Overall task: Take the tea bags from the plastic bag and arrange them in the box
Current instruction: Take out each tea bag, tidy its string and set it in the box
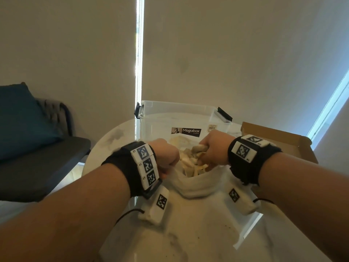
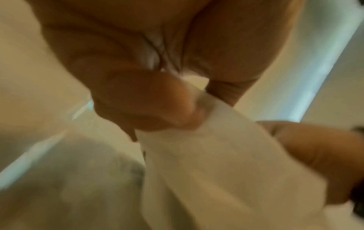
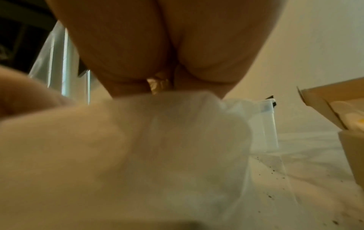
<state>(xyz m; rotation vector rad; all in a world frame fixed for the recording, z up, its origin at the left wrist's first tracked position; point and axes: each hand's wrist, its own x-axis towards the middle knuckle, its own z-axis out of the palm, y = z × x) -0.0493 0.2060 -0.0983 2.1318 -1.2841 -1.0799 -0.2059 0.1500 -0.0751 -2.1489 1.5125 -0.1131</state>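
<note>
one white plastic bag sits on the bench, a heap of tea bags inside, too many to count. left hand grips its rim; right hand clutches tea bags. one clear box behind reads "megabox"; one cardboard box stands right.

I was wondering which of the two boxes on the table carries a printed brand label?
The clear plastic storage box with black clips, straight behind the hands, bears a dark "Megabox" label; the brown cardboard box to the right shows none.
</note>
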